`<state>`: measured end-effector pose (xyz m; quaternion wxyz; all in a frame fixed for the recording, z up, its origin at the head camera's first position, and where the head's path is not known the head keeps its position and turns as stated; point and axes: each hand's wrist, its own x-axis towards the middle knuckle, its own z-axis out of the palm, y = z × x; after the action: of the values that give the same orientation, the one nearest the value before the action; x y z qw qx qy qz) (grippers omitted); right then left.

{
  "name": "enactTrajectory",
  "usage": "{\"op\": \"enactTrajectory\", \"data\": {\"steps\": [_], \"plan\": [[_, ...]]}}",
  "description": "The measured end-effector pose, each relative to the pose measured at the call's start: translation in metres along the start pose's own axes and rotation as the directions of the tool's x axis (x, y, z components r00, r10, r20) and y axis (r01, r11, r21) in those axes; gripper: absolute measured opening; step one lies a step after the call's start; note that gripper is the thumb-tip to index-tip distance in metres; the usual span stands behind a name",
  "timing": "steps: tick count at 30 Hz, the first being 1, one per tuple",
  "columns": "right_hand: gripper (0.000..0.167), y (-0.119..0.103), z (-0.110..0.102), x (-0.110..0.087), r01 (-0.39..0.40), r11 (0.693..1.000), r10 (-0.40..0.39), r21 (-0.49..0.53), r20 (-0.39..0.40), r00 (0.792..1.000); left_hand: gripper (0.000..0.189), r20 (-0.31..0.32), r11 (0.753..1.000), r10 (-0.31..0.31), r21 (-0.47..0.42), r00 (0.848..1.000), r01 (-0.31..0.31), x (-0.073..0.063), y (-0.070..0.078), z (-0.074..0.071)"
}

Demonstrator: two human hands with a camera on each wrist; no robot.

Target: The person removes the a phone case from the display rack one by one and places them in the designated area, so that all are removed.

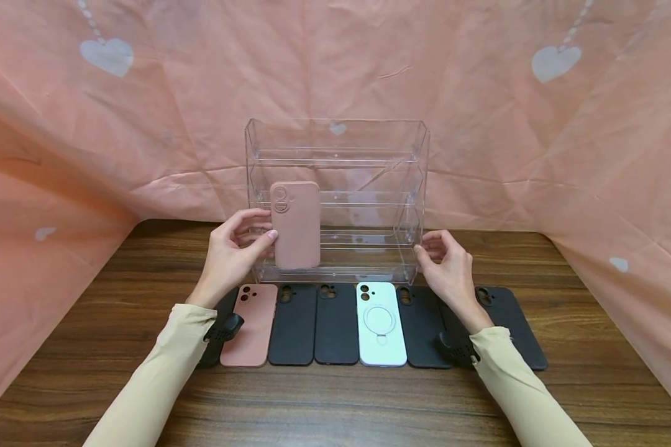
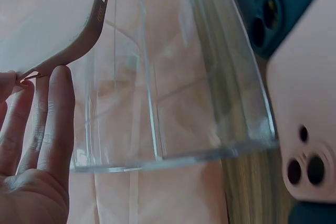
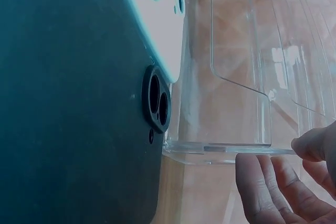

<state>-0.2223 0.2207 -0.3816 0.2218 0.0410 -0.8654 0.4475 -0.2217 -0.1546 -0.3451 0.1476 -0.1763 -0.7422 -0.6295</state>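
Upright in front of the left part of a clear stepped plastic display rack (image 1: 363, 273), a pink phone case (image 1: 297, 230) is held by my left hand (image 1: 232, 248). The thumb and fingers grip the case by its left edge, as the left wrist view also shows on the case (image 2: 52, 19). At the rack's right side, my right hand (image 1: 450, 267) pinches the edge of the side wall between thumb and fingers. In the right wrist view the rack's wall (image 3: 236, 149) lies between the thumb and the fingertips.
Along the rack's front lies a row of phone cases: a pink case (image 1: 250, 326), a white case with a ring (image 1: 381, 347), and several black ones, such as a black case (image 1: 335, 326). They rest on a wooden table (image 1: 335, 403). Pink cloth (image 1: 481, 124) hangs behind.
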Motion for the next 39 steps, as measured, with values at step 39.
{"op": "enactTrajectory", "data": {"steps": [39], "plan": [[0.028, -0.002, -0.006, -0.005, -0.223, 0.957, 0.210, 0.186, 0.087, 0.974, 0.042, -0.002, 0.967, -0.216, 0.140, 0.976, 0.214, -0.081, -0.023, -0.122]]}}
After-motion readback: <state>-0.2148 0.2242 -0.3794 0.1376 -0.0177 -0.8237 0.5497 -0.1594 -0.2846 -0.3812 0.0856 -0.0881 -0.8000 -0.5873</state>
